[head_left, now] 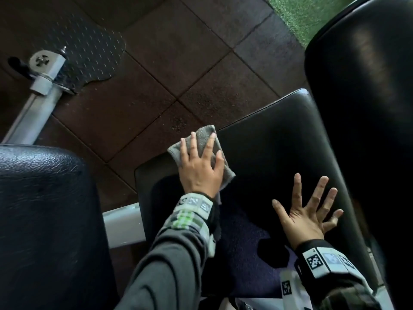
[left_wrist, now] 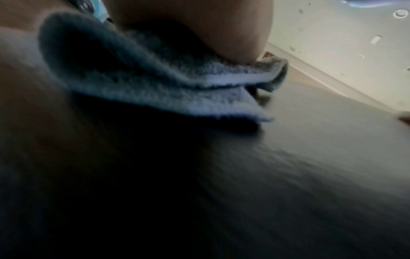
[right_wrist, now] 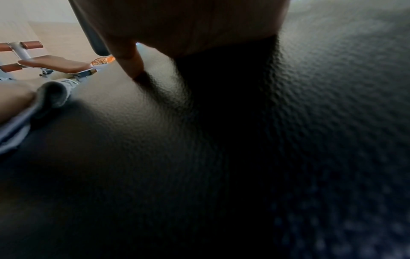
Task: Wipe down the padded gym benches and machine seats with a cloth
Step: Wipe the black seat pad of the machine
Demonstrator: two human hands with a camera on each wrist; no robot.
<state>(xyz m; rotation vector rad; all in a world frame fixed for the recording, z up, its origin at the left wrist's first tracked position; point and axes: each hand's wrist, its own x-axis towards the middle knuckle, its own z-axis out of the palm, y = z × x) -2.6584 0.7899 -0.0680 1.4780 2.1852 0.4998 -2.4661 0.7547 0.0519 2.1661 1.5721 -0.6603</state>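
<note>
A black padded machine seat [head_left: 268, 142] fills the middle of the head view. My left hand [head_left: 202, 163] lies flat on a folded grey cloth [head_left: 202, 136] and presses it onto the seat's far left corner, with part of the cloth hanging over the edge. The left wrist view shows the folded cloth [left_wrist: 177, 87] pinned under the palm against the seat [left_wrist: 288, 175]. My right hand [head_left: 309, 211] rests on the seat nearer me, fingers spread straight and holding nothing. In the right wrist view the grained black seat [right_wrist: 310, 140] fills the frame and the cloth [right_wrist: 53, 94] shows at the left.
A black back pad [head_left: 366, 108] rises on the right and another black pad [head_left: 44, 209] sits at the lower left. A grey metal frame tube [head_left: 33, 108] and a studded foot plate [head_left: 89, 48] stand on the dark rubber floor tiles [head_left: 178, 63]. A brown bench [right_wrist: 55, 64] stands farther off.
</note>
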